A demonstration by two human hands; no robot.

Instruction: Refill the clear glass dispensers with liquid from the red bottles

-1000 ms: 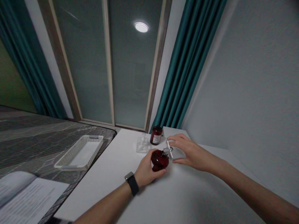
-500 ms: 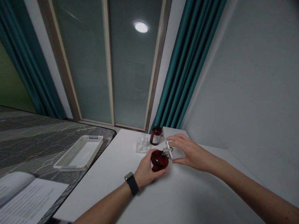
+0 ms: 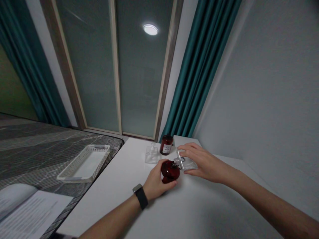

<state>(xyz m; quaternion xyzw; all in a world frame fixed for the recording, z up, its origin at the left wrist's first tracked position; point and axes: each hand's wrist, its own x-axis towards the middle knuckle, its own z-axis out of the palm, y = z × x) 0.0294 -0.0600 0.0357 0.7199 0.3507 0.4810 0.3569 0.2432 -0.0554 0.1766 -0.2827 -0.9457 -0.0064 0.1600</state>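
Note:
My left hand [image 3: 157, 181], with a dark watch on its wrist, is wrapped round a dark red-brown bottle [image 3: 170, 171] that is tipped to the right. My right hand [image 3: 199, 161] grips a clear, square-sided bottle [image 3: 188, 163] lying on its side. The two necks meet between my hands; whether liquid is passing cannot be made out. Behind them stands a second brown bottle [image 3: 166, 145] with a white label and a dark top. To its left is another clear square bottle [image 3: 152, 154] with a narrow neck, upright on the white table [image 3: 119, 182].
A white perforated basket [image 3: 86, 162] sits on the dark patterned surface [image 3: 50, 142] to the left. Nearer lies an open book [image 3: 37, 209] with printed pages. Teal curtains [image 3: 194, 73] and glass sliding doors [image 3: 142, 89] stand behind the table; a grey wall [image 3: 269, 93] is at right.
Both hands and bottles stay almost exactly where they were. The clear bottle in my right hand may have shifted very slightly.

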